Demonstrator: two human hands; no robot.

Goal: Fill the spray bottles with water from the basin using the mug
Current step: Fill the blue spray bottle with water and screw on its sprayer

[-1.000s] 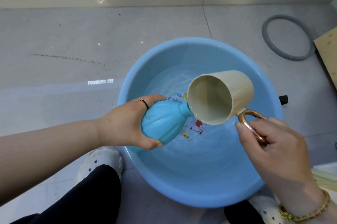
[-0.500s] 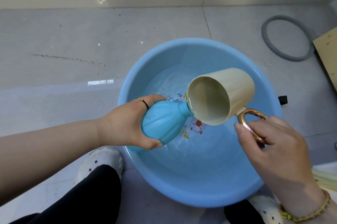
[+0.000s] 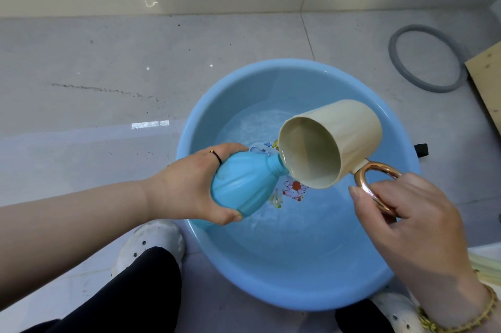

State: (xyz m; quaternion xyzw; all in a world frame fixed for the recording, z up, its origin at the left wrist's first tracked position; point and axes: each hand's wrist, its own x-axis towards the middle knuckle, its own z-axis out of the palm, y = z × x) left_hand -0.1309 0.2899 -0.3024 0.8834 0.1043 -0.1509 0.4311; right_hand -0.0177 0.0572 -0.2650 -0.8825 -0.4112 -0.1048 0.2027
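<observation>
Over basin (image 3: 271,284), left hand (image 3: 187,186) gripping bottle (image 3: 244,186), right hand (image 3: 406,224) pinching mug (image 3: 352,129) handle

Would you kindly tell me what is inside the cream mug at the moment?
The tilted mug shows its bare cream wall and a little water pooled at the lower lip, beside the neck of the blue bottle. How full that opaque bottle is cannot be seen.
</observation>
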